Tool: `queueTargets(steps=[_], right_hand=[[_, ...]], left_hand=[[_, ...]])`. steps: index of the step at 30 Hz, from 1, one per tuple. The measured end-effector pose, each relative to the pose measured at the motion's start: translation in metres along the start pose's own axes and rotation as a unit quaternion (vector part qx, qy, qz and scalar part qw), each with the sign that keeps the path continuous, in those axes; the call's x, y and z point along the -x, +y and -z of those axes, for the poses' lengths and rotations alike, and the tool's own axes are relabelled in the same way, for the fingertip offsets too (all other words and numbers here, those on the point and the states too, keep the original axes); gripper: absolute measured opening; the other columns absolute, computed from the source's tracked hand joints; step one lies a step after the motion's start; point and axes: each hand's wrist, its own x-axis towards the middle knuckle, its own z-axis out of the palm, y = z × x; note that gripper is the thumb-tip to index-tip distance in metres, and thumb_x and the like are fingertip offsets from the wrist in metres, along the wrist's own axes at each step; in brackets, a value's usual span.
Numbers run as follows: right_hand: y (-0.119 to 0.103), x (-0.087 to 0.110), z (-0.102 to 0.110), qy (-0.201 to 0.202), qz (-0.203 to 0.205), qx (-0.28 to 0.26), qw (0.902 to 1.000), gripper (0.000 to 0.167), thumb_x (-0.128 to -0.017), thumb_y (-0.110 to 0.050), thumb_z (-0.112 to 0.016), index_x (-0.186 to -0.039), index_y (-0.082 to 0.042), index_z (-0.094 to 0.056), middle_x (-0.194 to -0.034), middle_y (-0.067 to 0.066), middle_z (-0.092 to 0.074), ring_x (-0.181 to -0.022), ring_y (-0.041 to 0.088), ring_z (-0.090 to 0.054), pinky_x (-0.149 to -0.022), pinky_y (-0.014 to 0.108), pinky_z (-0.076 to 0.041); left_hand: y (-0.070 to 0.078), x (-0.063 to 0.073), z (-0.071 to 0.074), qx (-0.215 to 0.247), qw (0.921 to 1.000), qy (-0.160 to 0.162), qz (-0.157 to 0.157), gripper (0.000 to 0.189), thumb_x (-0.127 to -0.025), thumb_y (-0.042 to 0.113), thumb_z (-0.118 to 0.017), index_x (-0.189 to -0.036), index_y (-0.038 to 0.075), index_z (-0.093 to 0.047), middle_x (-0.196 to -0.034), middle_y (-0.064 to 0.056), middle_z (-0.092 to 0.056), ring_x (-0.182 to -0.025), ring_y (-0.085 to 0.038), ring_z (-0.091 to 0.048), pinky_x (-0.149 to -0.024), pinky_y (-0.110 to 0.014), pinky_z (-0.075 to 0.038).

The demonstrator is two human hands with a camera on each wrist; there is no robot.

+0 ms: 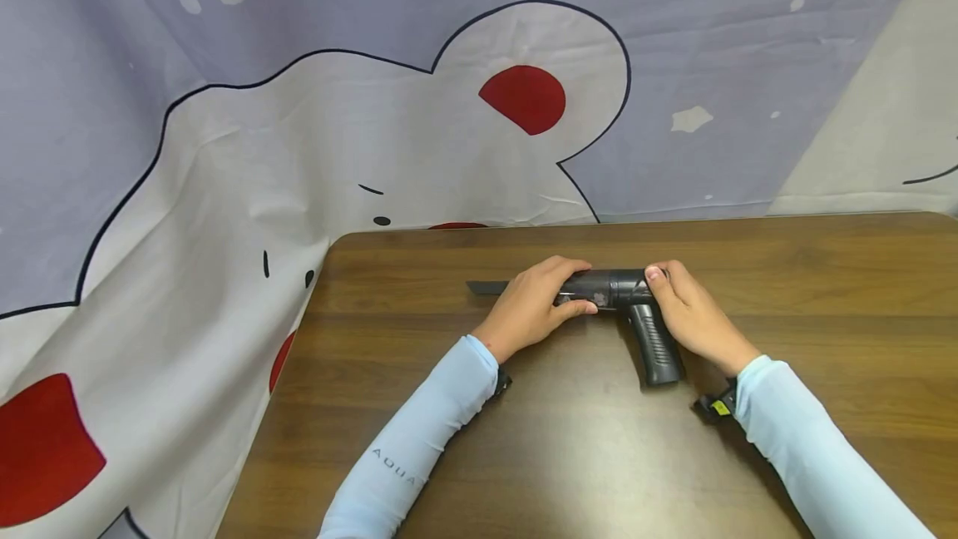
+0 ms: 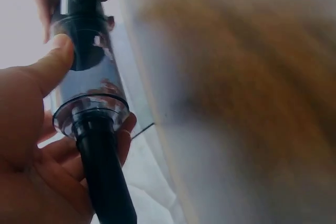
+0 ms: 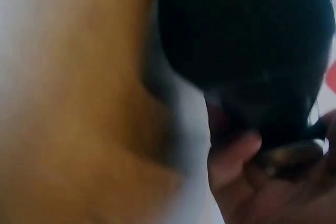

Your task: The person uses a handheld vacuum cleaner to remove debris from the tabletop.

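Note:
A black handheld vacuum cleaner (image 1: pixel 624 286) lies across the view between both hands, its narrow nozzle (image 1: pixel 486 287) pointing left. Its ribbed handle (image 1: pixel 655 348) extends toward the near side, free of either hand. My left hand (image 1: pixel 530 303) grips the front section; in the left wrist view that is a clear dust cup (image 2: pixel 89 83), thumb on one side and fingers curled beneath. My right hand (image 1: pixel 690 312) holds the rear end of the body above the handle, thumb on top. The dark body (image 3: pixel 247 30) fills much of the right wrist view, fingers (image 3: pixel 236 156) against its end.
A brown wooden table (image 1: pixel 584 439) with rounded corners lies beneath the hands. Behind it and along its left side hangs a patterned cloth (image 1: pixel 359 131) in lilac, white and red. Dark wrist devices (image 1: pixel 717 406) sit under both light-blue sleeves.

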Motion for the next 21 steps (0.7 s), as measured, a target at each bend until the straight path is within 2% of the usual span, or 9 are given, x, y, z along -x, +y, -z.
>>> queueTargets(steps=[4,7,8,11,14,16,21], right_hand=[[0.006,-0.011,0.006,-0.041,-0.028,-0.048,0.9976,0.053,-0.115,-0.031,-0.032,-0.147,0.009,-0.043,-0.142,0.028,-0.042,-0.116,0.036,-0.048,-0.088,0.036,-0.048],[0.008,-0.014,0.011,-0.065,-0.043,-0.087,0.9932,0.054,-0.113,-0.027,-0.035,-0.156,0.006,-0.036,-0.148,0.027,-0.035,-0.116,0.034,-0.048,-0.08,0.026,-0.052],[0.009,-0.015,0.012,-0.072,-0.042,-0.095,0.9919,0.055,-0.113,-0.026,-0.035,-0.158,0.006,-0.033,-0.149,0.028,-0.034,-0.116,0.034,-0.049,-0.079,0.025,-0.053],[0.014,-0.018,0.018,-0.088,-0.032,-0.088,0.9917,0.058,-0.115,-0.027,-0.037,-0.163,0.002,-0.026,-0.143,0.026,-0.039,-0.1,0.031,-0.056,-0.073,0.026,-0.053],[0.018,-0.021,0.022,-0.086,-0.015,-0.057,0.9946,0.059,-0.115,-0.028,-0.038,-0.165,-0.001,-0.024,-0.13,0.022,-0.044,-0.083,0.025,-0.055,-0.069,0.029,-0.05],[0.019,-0.023,0.024,-0.078,-0.007,-0.045,0.9959,0.058,-0.115,-0.029,-0.039,-0.166,-0.003,-0.025,-0.125,0.02,-0.046,-0.082,0.024,-0.054,-0.07,0.029,-0.048],[0.021,-0.027,0.022,-0.06,-0.009,-0.046,0.9971,0.058,-0.115,-0.029,-0.04,-0.167,-0.006,-0.026,-0.125,0.02,-0.047,-0.091,0.026,-0.053,-0.077,0.028,-0.045]], left_hand=[[-0.005,-0.01,-0.003,0.002,0.9999,-0.008,0.009,0.064,-0.095,0.05,-0.072,-0.149,0.019,-0.06,-0.135,0.002,-0.065,-0.109,-0.011,-0.062,-0.092,-0.032,-0.052],[-0.008,-0.017,-0.004,-0.005,0.9999,-0.009,0.01,0.064,-0.095,0.049,-0.072,-0.149,0.018,-0.06,-0.133,0.002,-0.065,-0.109,-0.011,-0.062,-0.092,-0.032,-0.052],[-0.009,-0.019,-0.004,-0.009,0.9999,-0.008,0.009,0.064,-0.095,0.049,-0.072,-0.15,0.018,-0.06,-0.133,0.003,-0.066,-0.11,-0.011,-0.062,-0.093,-0.032,-0.051],[-0.011,-0.026,-0.005,-0.019,0.9997,-0.01,0.009,0.064,-0.095,0.049,-0.072,-0.15,0.018,-0.061,-0.133,0.004,-0.066,-0.116,-0.012,-0.062,-0.099,-0.033,-0.05],[-0.012,-0.033,-0.006,-0.032,0.9993,-0.015,0.011,0.063,-0.096,0.049,-0.07,-0.151,0.019,-0.06,-0.134,0.005,-0.066,-0.122,-0.014,-0.061,-0.104,-0.033,-0.049],[-0.011,-0.036,-0.007,-0.038,0.999,-0.016,0.016,0.063,-0.096,0.049,-0.069,-0.151,0.019,-0.059,-0.136,0.004,-0.065,-0.125,-0.015,-0.061,-0.107,-0.034,-0.048],[-0.012,-0.042,-0.009,-0.047,0.9982,-0.02,0.031,0.065,-0.097,0.05,-0.068,-0.153,0.019,-0.057,-0.139,0.002,-0.065,-0.128,-0.017,-0.061,-0.109,-0.035,-0.047]])
